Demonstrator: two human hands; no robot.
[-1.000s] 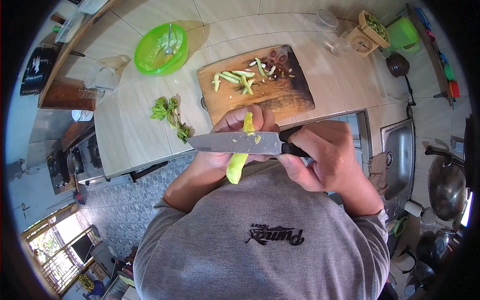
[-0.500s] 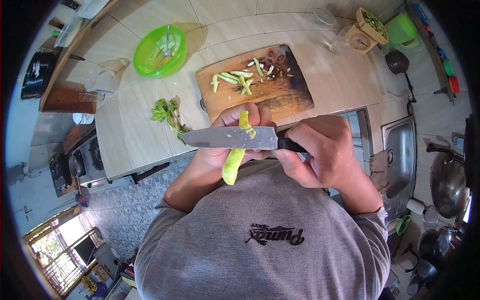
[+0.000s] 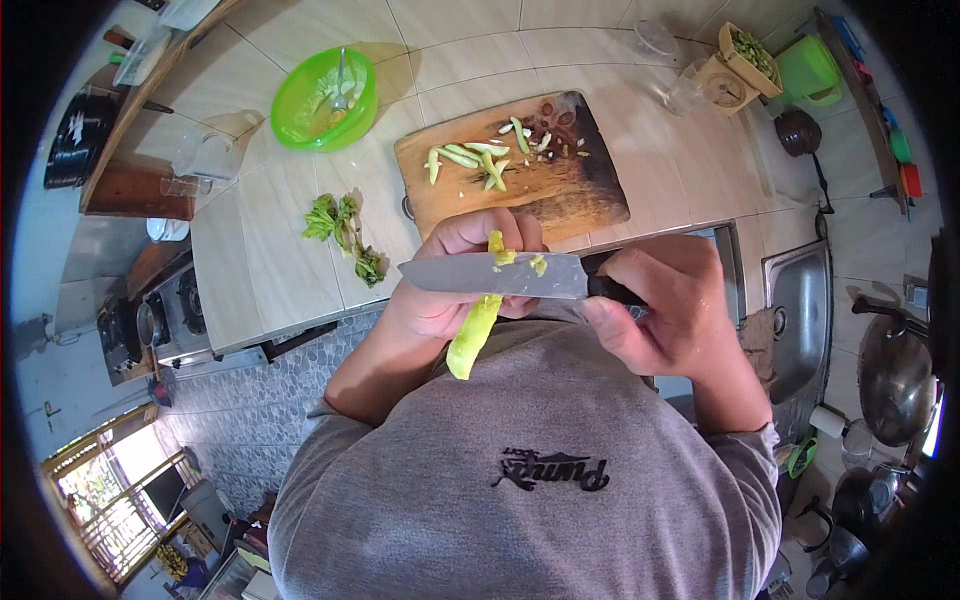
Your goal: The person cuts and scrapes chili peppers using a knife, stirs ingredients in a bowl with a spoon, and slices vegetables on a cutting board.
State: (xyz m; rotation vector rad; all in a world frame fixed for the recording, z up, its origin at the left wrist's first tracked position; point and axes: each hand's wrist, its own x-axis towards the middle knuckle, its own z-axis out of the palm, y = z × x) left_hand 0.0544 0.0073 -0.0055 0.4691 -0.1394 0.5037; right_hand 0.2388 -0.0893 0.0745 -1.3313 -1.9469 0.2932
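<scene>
From the head camera, the left hand [image 3: 432, 308] holds a slender, slightly curved green strip [image 3: 467, 356], its fingers curled behind it and partly hidden by the blade. The right hand [image 3: 672, 305] is closed around the black handle of a knife [image 3: 450, 279], whose broad, smooth metal blade lies across the strip; small yellow-green crumbs cling to the flat of it. The strip slants in front of the chest, just short of the table [image 3: 270, 270], which is faced with pale, faintly veined tiles. On these lies a rectangular wooden cutting board [image 3: 575, 185], its grain scorched nearly black toward the right edge, with dark ring marks in the upper corner. Long pale-green pieces [image 3: 463, 155] and small whitish bits are scattered over it. To its left are crinkled leafy stems [image 3: 345, 225] and a glossy, round green plastic bowl [image 3: 366, 110] with a metal spoon [image 3: 340, 98] inside. The heathered grey shirt [image 3: 520, 545] bears dark, stylised lettering resembling "Puma", with smaller letters I cannot surely read. A boxy tan scale [image 3: 727, 90] has a round dial, its markings too small to read.
</scene>
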